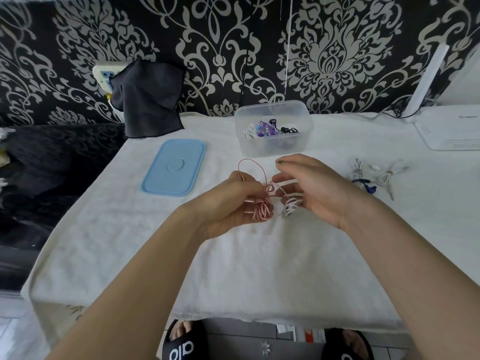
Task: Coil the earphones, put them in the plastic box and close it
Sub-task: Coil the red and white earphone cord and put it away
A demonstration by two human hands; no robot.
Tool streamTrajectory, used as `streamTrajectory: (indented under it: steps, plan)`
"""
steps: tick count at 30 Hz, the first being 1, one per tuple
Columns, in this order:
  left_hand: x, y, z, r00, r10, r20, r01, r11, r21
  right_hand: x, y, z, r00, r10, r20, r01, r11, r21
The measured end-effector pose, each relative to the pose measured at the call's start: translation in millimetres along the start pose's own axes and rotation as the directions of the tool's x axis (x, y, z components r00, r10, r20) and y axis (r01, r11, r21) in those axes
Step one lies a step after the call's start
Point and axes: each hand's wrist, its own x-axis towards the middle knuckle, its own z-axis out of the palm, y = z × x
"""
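A table covered by a white towel-like cloth (233, 268) is seen from above, set against a wall papered in black with a pale damask pattern (324, 48). A dark cloth (148, 100) is draped at the back left, over a wall socket (104, 74). On the table, a blue lid (174, 167) is laid flat to the left of a clear plastic box (272, 128), which is left open and in which several coiled earphones are held. More bundled earphones (374, 178) are laid at the right, well apart from the box, and a white device (452, 131) is placed at the far right corner. Just in front of the box, pink earphones (262, 206) are gripped by the left hand (233, 201), its fingers curled round the coil, a loop of cord being raised above it. A white cord (291, 203) is pinched by the right hand (311, 188), its fingers closed on it. Black slippers (181, 344) are seen on the tiled floor below.
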Motion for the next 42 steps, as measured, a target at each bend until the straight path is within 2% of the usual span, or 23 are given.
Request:
streamTrajectory:
  steps: [3,5,8,10,13,16,19,22,23,24,25,26,27,28,30,33,37,40,42]
  plan:
    - [0,1,-5,0.992,0.044,-0.122,-0.029,0.992,0.119,3,5,-3,0.995,-0.069,-0.076,0.053,0.980,-0.192]
    - [-1,4,-9,0.979,0.090,-0.183,-0.070,0.991,0.112,4,5,-6,0.986,-0.122,-0.115,0.082,0.950,-0.301]
    - [-8,10,-15,0.967,0.126,-0.222,-0.117,0.992,0.051,1,6,-10,0.991,-0.113,-0.069,0.067,0.880,-0.470]
    - [-13,13,-18,0.967,0.128,-0.218,-0.130,0.992,0.006,0,11,-12,0.996,-0.088,-0.030,0.050,0.773,-0.632]
    - [-16,15,-19,0.970,0.141,-0.199,-0.158,0.985,-0.071,-1,18,-11,0.982,-0.183,-0.037,0.062,0.506,-0.860]
    - [-18,20,-20,0.964,0.190,-0.187,-0.225,0.956,-0.190,-2,15,-8,0.929,-0.367,-0.056,0.087,0.362,-0.928]
    - [-19,26,-21,0.963,0.224,-0.152,-0.260,0.924,-0.281,-3,10,-7,0.879,-0.474,-0.057,0.137,0.366,-0.921]
    - [-17,26,-20,0.966,0.217,-0.144,-0.246,0.940,-0.234,-4,9,-5,0.878,-0.478,-0.038,0.178,0.398,-0.900]
    - [-16,24,-20,0.966,0.214,-0.142,-0.240,0.949,-0.203,-5,7,-2,0.881,-0.470,-0.047,0.196,0.453,-0.870]
    - [-15,22,-18,0.968,0.213,-0.135,-0.236,0.955,-0.180,-6,5,0,0.893,-0.445,-0.075,0.213,0.562,-0.799]
    - [-14,20,-17,0.968,0.218,-0.124,-0.238,0.956,-0.172,-8,2,3,0.918,-0.382,-0.105,0.223,0.717,-0.661]
    - [-14,19,-16,0.968,0.228,-0.106,-0.243,0.955,-0.171,-10,-1,8,0.959,-0.264,-0.104,0.191,0.872,-0.450]
    - [-14,19,-14,0.968,0.238,-0.084,-0.249,0.955,-0.162,-13,-4,12,0.994,-0.109,-0.031,0.100,0.973,-0.209]
    - [-15,19,-13,0.967,0.246,-0.058,-0.252,0.957,-0.146,-17,-6,16,0.995,0.025,0.102,-0.024,1.000,-0.012]
    - [-17,20,-10,0.966,0.260,-0.004,-0.259,0.957,-0.128,-18,-4,20,0.929,0.168,0.329,-0.229,0.961,0.155]
    - [-22,22,-6,0.959,0.281,0.030,-0.273,0.950,-0.149,-12,2,23,0.888,0.213,0.407,-0.339,0.901,0.269]
    - [-26,21,-4,0.957,0.273,0.095,-0.251,0.948,-0.195,-7,4,31,0.932,0.162,0.324,-0.309,0.824,0.475]
    - [-23,16,-5,0.957,0.278,0.086,-0.274,0.960,-0.058,-3,0,31,0.979,0.115,0.168,-0.191,0.803,0.565]
    - [-20,9,-8,0.971,0.237,-0.018,-0.235,0.969,0.078,1,-2,26,0.995,0.088,0.052,-0.102,0.827,0.553]
